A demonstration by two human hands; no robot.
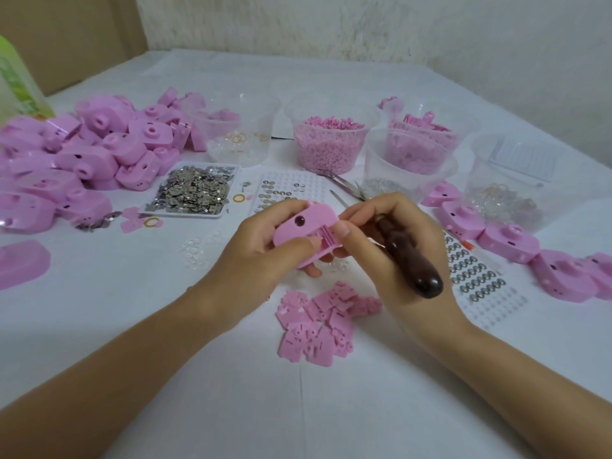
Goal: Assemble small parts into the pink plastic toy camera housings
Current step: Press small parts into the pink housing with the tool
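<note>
My left hand (261, 246) grips a pink toy camera housing (306, 228) just above the table's middle, its open slot turned toward me. My right hand (394, 246) holds a dark wooden-handled tool (412, 263) in its curled fingers, and its thumb and forefinger pinch at the ribbed slot on the housing's right end. Directly below lies a heap of flat pink plates (319, 323). A large pile of pink housings (76, 154) fills the left side, and a row of more housings (510, 241) runs down the right.
A white tray of small metal pieces (193, 190) sits left of centre. Clear tubs hold pink pellets (326, 140), pink parts (415, 150), rings (240, 134) and clear bits (510, 187). Sheets of round metal discs (473, 276) lie right, tweezers (334, 182) behind my hands.
</note>
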